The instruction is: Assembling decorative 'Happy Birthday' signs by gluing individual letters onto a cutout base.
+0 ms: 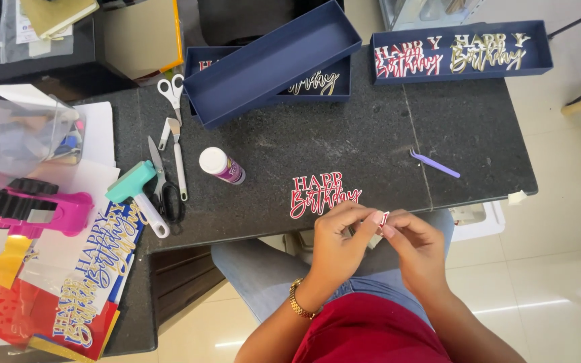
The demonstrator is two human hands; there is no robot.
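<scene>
Pinching a small red cutout piece (pixel 384 218), both hands (pixel 378 242) hover over the dark granite table (pixel 371 144).

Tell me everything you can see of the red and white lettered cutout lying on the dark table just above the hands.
The red and white lettered cutout is a flat piece, apparently card, of two lines of lettering: block capitals above, looping script below. The letters are white with red outlines. The upper line ends short, as if its last letter is missing. It lies flat on the speckled dark table near the front edge, right way up to the wearer. Nothing else touches it; the left hand and right hand are just below, pinching a small red and white piece.
</scene>
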